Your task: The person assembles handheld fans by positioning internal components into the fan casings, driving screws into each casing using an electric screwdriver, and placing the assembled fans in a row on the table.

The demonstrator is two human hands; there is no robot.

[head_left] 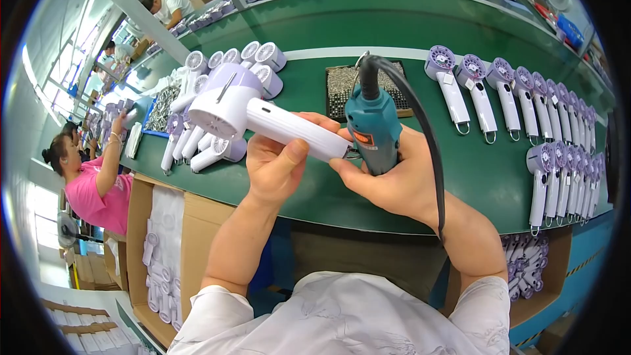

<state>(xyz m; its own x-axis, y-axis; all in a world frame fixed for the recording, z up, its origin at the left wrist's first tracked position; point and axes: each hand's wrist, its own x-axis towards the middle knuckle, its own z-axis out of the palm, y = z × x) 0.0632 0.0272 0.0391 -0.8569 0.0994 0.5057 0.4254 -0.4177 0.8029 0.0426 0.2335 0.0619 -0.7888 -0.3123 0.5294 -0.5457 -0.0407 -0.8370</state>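
My left hand (279,167) is closed round the handle of a white and pale purple handheld fan (230,95), its round head tilted up to the left. In my right hand (411,181) is a teal corded electric screwdriver (373,125), with its black cord running over the wrist. The right thumb and a fingertip meet the end of the fan's handle, where a small metal loop shows. My hand hides the screwdriver's working tip. Just beyond the tool lies a black tray (335,95) full of small screws.
Several fans (263,59) are heaped at the left beside a blue tray (158,118) of metal loops. Rows of fans (503,85) lie at the right on the green bench (470,181). Cardboard boxes (204,223) with fans stand below. A person in pink (98,187) works at left.
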